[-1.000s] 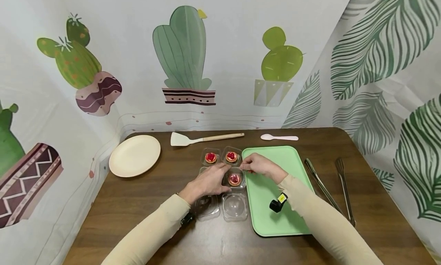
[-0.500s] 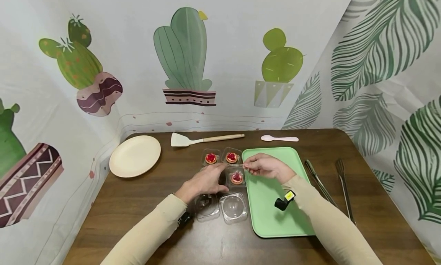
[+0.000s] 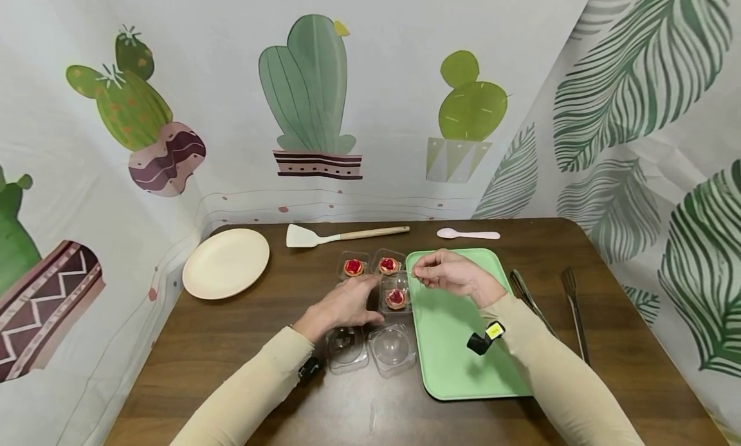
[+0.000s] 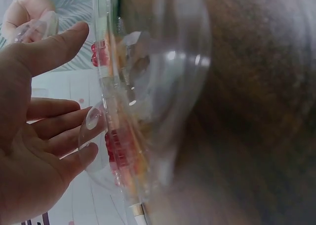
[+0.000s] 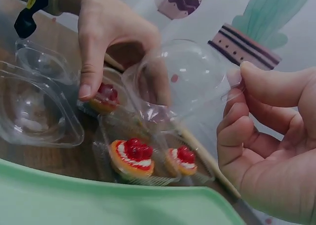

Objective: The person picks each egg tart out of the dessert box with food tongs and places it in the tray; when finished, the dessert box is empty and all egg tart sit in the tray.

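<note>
My right hand [image 5: 276, 136] pinches the edge of a clear domed plastic lid [image 5: 185, 76] between thumb and fingers, raised above the containers. Which container that lid belongs to, I cannot tell. My left hand [image 3: 341, 304] hovers over the left of the middle containers, thumb and fingers apart and slightly bent; it seems to grip nothing. To its right sits a berry tart [image 3: 396, 298] in a clear container [image 3: 384, 309]. Farther back are two more tarts, a left tart [image 3: 354, 267] and a right tart [image 3: 388, 265], in clear containers. What lies beneath my left hand is partly hidden.
Two open clear lids, a left lid [image 3: 347, 351] and a right lid [image 3: 392, 348], lie at the front. A green tray [image 3: 457, 369] is under my right forearm. Around are a plate [image 3: 226, 264], a spatula [image 3: 303, 236], a pink spoon [image 3: 469, 234], and metal tongs [image 3: 576, 314].
My right hand has moved up and to the right, lifting the pinched edge of the lid. The left hand has drawn back slightly to the left. The front right lid has turned a little.
</note>
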Available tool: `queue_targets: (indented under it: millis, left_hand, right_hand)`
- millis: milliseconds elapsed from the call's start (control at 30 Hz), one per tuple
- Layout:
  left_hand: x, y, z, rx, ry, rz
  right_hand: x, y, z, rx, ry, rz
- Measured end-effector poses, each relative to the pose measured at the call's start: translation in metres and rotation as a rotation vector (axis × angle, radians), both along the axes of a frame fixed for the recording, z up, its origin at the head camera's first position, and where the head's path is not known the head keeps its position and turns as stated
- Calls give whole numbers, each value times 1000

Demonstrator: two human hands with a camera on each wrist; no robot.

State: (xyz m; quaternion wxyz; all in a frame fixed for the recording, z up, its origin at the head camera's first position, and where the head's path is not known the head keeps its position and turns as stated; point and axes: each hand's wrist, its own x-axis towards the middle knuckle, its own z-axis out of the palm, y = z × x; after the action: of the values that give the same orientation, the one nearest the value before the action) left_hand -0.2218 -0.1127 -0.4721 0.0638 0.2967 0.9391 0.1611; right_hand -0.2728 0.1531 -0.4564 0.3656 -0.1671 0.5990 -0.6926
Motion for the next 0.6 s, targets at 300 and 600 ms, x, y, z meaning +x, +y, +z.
queue_targets:
  millis: [300,600]
  left_hand:
    - [-3,-5,3,119,-38,-12]
    - [-3,-9,8,365,-89,16]
  right_hand:
    - [11,4,25,46,285,-51]
    - [33,3,43,315,731,-104]
